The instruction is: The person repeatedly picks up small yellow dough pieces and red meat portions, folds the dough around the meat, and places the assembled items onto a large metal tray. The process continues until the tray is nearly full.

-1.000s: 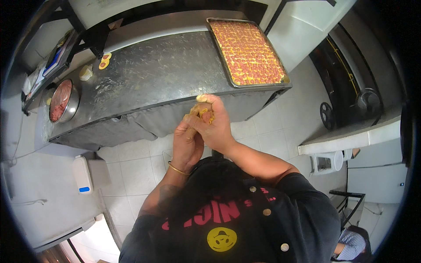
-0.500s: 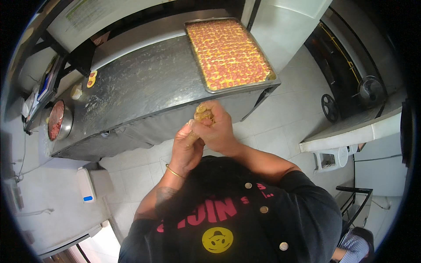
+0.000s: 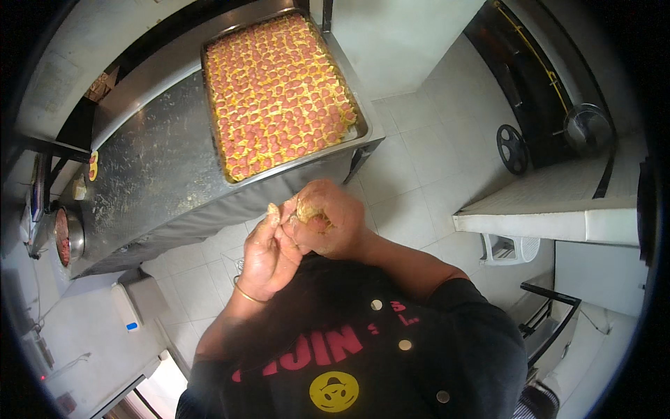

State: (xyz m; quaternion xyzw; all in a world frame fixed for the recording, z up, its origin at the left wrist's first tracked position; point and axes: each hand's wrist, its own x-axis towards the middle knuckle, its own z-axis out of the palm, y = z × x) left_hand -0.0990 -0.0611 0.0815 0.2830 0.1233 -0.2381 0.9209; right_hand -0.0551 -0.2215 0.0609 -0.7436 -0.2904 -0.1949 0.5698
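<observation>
My right hand (image 3: 331, 220) is curled just off the near side of the table, with yellow, doughy bits stuck on its fingers. A little pink shows inside its curl, and I cannot tell whether that is filling or skin. My left hand (image 3: 270, 258), with a bracelet at the wrist, meets it from the left. Its thumb points up with pale dough on the tip, and its fingers are bent against the right hand's fingers. Beyond the hands, a large metal tray (image 3: 364, 133) holds many small yellow dough pieces (image 3: 279, 98) topped with pink filling, packed closely in rows.
The dark metal table (image 3: 157, 150) has pale, floury smears. A steel bowl (image 3: 77, 241) of pink ground meat stands at its left end, near a small yellow-and-red item (image 3: 93, 166). At right are a counter (image 3: 537, 220), a black handwheel (image 3: 512, 149) and a white plastic stool (image 3: 513, 249).
The view has shifted, so table and tray appear farther left and larger. My hands stay together; the left thumb now points up, and the right hand's curl faces more toward the camera.
</observation>
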